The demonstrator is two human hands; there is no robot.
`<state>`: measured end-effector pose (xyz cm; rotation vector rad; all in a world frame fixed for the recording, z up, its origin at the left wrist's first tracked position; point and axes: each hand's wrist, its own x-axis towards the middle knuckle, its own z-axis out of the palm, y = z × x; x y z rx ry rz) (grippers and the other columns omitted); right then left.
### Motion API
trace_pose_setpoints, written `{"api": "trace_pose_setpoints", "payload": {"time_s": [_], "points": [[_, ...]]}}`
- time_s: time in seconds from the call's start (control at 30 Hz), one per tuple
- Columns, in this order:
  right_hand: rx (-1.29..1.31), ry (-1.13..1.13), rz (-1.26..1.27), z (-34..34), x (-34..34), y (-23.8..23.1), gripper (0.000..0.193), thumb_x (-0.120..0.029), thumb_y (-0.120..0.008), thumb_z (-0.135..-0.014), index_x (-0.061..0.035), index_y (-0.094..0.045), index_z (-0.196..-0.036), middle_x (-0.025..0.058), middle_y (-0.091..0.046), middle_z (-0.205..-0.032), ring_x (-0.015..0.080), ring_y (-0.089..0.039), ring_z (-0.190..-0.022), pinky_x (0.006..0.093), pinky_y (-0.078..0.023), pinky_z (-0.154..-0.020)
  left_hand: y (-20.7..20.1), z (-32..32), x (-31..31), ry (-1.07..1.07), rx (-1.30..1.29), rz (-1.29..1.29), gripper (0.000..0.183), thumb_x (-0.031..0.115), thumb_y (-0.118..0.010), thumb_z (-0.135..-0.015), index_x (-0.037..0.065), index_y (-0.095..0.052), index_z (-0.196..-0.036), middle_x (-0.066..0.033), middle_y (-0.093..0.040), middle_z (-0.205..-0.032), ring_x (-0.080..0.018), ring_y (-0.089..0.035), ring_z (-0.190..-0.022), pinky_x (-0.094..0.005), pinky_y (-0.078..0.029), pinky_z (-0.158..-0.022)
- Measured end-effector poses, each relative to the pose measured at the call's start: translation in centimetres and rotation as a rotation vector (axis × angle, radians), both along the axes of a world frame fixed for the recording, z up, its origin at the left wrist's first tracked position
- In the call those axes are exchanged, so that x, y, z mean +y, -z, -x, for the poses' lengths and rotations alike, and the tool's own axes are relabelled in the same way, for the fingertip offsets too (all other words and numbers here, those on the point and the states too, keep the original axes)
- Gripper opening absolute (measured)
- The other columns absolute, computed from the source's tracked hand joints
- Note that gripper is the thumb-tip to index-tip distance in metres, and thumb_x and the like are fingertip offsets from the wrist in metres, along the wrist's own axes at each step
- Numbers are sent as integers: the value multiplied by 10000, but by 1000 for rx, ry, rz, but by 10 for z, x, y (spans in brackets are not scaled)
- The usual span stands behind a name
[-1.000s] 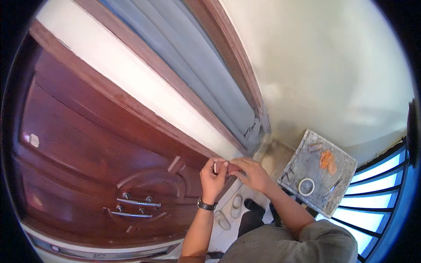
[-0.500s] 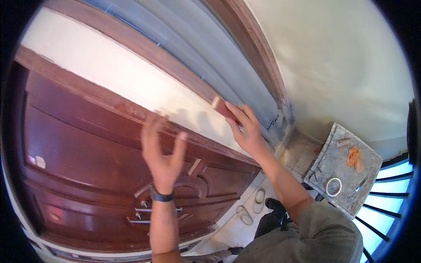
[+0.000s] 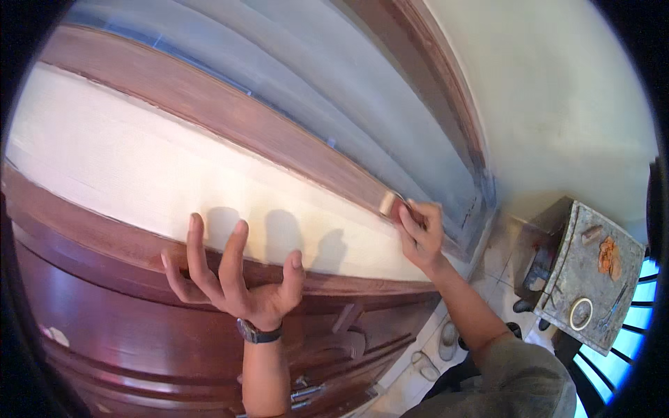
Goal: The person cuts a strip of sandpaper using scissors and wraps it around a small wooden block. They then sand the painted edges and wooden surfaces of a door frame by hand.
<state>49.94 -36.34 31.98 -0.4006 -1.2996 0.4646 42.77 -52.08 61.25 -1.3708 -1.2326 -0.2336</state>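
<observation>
My right hand (image 3: 421,235) grips a small reddish-brown block with a pale end (image 3: 389,204); its exact kind is unclear. The pale end lies on the brown wooden rail (image 3: 279,164) below the bluish window panel, and the fingers hide part of the block. Lower left, my left hand (image 3: 240,282) is held up with fingers spread and nothing in it, a dark watch (image 3: 258,332) on its wrist. It is in front of the lower brown trim (image 3: 139,237) and the cream wall band (image 3: 160,150), where its shadow falls. I cannot tell whether it touches them.
A dark red panelled door (image 3: 160,327) with metal handles is below the trim. At right stands a small stained table (image 3: 557,279) bearing a tape roll (image 3: 581,304), scissors (image 3: 605,322) and an orange crumpled piece (image 3: 609,258). Pale slippers (image 3: 425,366) lie on the tiled floor.
The view has shifted, moving the table rightward in the picture. My right hand has brought the block onto the wooden rail. My left hand has turned, and its fingers are spread wider.
</observation>
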Motion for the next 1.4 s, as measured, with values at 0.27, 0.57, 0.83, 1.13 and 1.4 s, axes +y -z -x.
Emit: {"api": "trace_pose_setpoints", "payload": {"time_s": [0.27, 0.57, 0.83, 1.13, 1.4], "points": [[174, -74, -295, 15, 45, -212, 515, -53, -779, -864, -49, -767, -1378, 154, -661, -1156, 300, -619, -986, 426, -494, -890, 9, 21, 6, 54, 42, 52, 486, 532, -726, -955, 117, -760, -1206, -226, -697, -1408, -365, -562, -1419, -591, -263, -1278], [-28, 9, 0, 5, -1, 63, 410, 0, -838, -855, -27, -819, -1264, 123, -723, -1202, 265, -656, -949, 414, -497, -808, 3, 20, -5, 157, 84, 8, 484, 496, -679, -1018, 66, -745, -1230, -257, -660, -1429, -390, -541, -1409, -626, -323, -1233], [179, -49, -244, 17, 27, -105, 548, -18, -786, -812, -54, -776, -1359, 140, -652, -1145, 297, -620, -959, 446, -501, -922, 15, 31, 2, 268, 41, 93, 321, 199, -685, -1063, -67, -727, -1238, -289, -638, -1441, -412, -575, -1375, -572, -448, -1163], [-89, -59, 46, -5, -11, 107, 436, 30, -841, -851, -86, -813, -1270, 131, -633, -1294, 296, -636, -1089, 489, -505, -1029, 12, 35, -3, 338, 97, 76, 333, 190, -657, -1069, -92, -709, -1237, -313, -665, -1371, -429, -608, -1348, -578, -439, -1182], [49, -74, -66, 8, 2, -10, 415, 1, -819, -888, -95, -826, -1291, 131, -651, -1284, 284, -640, -1106, 525, -499, -1087, 23, 44, -3, 289, 18, 40, 395, 299, -614, -1101, -66, -719, -1208, -278, -636, -1424, -401, -570, -1380, -583, -393, -1204]]}}
